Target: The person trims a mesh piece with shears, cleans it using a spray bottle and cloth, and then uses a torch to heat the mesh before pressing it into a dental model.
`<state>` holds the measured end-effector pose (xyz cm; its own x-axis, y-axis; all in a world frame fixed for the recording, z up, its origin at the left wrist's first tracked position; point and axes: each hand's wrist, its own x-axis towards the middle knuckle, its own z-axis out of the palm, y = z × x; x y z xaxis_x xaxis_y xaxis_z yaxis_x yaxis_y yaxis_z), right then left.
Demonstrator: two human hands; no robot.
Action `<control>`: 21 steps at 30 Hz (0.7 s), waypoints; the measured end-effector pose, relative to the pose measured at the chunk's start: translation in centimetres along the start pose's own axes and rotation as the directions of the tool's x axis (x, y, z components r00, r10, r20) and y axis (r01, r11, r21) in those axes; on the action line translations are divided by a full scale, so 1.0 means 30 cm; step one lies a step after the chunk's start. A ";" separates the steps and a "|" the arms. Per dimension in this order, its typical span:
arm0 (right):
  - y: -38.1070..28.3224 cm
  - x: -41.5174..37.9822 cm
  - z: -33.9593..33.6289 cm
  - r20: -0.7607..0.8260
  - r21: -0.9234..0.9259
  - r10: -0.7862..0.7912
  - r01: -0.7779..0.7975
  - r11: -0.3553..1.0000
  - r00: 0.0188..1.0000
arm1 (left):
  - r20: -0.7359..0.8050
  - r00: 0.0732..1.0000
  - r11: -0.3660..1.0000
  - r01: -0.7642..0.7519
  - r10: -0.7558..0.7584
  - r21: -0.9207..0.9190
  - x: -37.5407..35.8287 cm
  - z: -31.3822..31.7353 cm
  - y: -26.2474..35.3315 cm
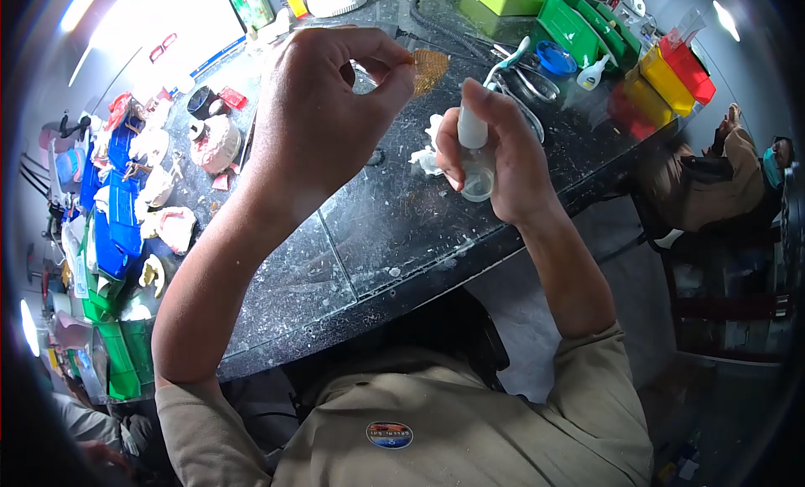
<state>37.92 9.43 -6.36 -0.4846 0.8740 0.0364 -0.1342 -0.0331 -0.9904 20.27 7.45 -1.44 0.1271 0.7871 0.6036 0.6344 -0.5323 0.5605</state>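
Observation:
My left hand (pixel 327 110) is raised over the dark bench, thumb and forefinger pinched on the edge of a small gold-coloured mesh piece (pixel 432 71). To its right, my right hand (pixel 516 147) is wrapped round a small clear bottle (pixel 479 183) with a white top (pixel 472 128). The thumb lies over the upper end of the bottle, so its tip is hidden. The bottle is held apart from the mesh, a little nearer to me. A crumpled white tissue (pixel 426 158) lies on the bench behind the right hand.
Blue bins (pixel 117 223) and pale plaster pieces (pixel 172 227) line the left side, near a round pink-and-white lump (pixel 215 143). Green bins (pixel 579 26), a blue dish (pixel 556 58), a white dropper bottle (pixel 592 73) and yellow and red bins (pixel 662 78) stand at the back right. Another person (pixel 713 181) sits at right.

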 end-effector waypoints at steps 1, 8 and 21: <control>0.001 -0.001 0.001 0.004 0.007 0.014 -0.014 1.000 1.000 | 0.006 1.000 1.000 0.010 -0.010 0.015 0.000 -0.002 0.005; 0.015 -0.007 0.014 0.011 0.062 0.018 -0.019 0.998 1.000 | 0.024 0.996 0.996 0.083 -0.083 0.014 0.005 -0.014 0.042; 0.007 -0.009 0.003 0.034 0.048 0.013 -0.015 0.999 0.999 | -0.016 0.999 0.999 0.052 -0.052 0.000 0.003 -0.004 0.041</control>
<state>37.95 9.14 -6.56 -0.5152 0.8566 0.0279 -0.1686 -0.0694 -0.9832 20.96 6.84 -0.63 0.0816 0.8086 0.5826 0.6404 -0.4905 0.5910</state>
